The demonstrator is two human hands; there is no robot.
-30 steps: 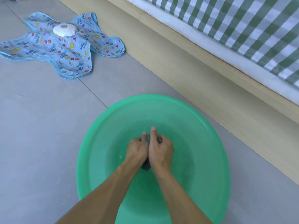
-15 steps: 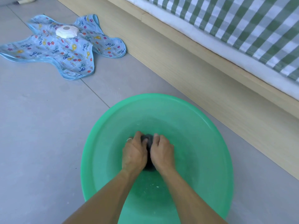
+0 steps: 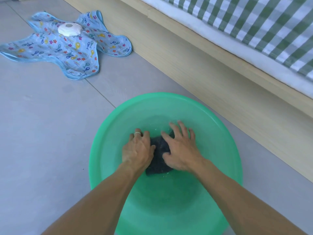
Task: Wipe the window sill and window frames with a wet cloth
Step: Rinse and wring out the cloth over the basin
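Observation:
A dark wet cloth (image 3: 160, 146) lies bunched in the water of a green plastic basin (image 3: 105, 150) on the floor. My left hand (image 3: 138, 150), with a ring on one finger, has its fingers bent down onto the cloth's left side. My right hand (image 3: 182, 148) lies on the cloth's right side with its fingers spread out straight. Both hands cover much of the cloth. No window sill or window frame is in view.
A blue fish-patterned fabric mat (image 3: 64, 48) with a white round object (image 3: 70, 29) on it lies on the grey tiled floor (image 3: 42, 133) at the back left. A light wooden bed frame (image 3: 203, 68) with green checked bedding (image 3: 262, 19) runs along the right.
Both hands were squeezed tightly together round the balled cloth. They have now spread apart, and the cloth lies flatter in the water with my right fingers fanned out over it.

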